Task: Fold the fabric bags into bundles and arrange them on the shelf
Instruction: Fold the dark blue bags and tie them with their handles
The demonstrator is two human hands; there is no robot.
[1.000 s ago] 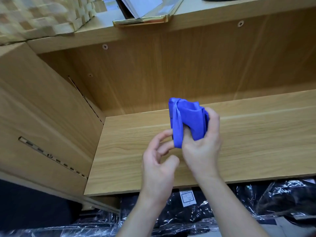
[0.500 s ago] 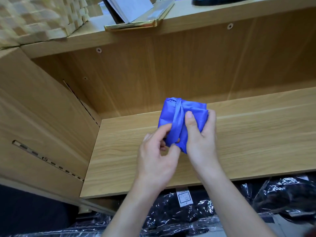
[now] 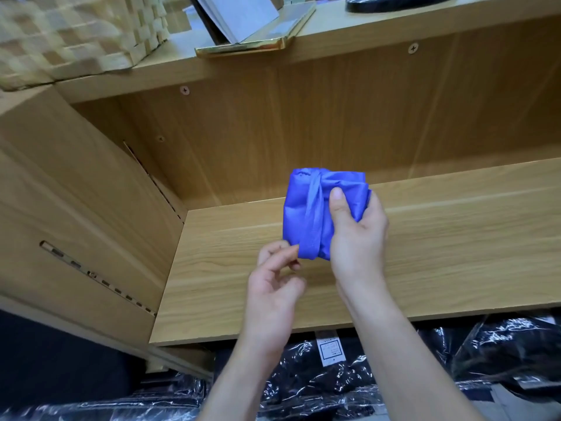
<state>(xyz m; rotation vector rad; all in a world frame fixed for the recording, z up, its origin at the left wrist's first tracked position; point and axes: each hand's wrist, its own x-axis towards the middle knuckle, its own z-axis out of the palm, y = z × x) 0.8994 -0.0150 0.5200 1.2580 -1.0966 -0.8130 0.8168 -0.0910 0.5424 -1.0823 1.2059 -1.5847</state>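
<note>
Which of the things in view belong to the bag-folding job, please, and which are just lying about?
Job: blue bag bundle, held by the right hand; left hand just below it; wooden shelf board.
Lying about: woven basket, gold-edged stand, dark object, black plastic-wrapped packs below.

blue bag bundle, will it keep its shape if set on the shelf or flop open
Probably soft and light: the blue bag bundle dents under the thumb of the right hand. It will likely keep its shape, since a strap wraps around it. Its thin, slightly shiny fabric may slide on the smooth shelf.
</note>
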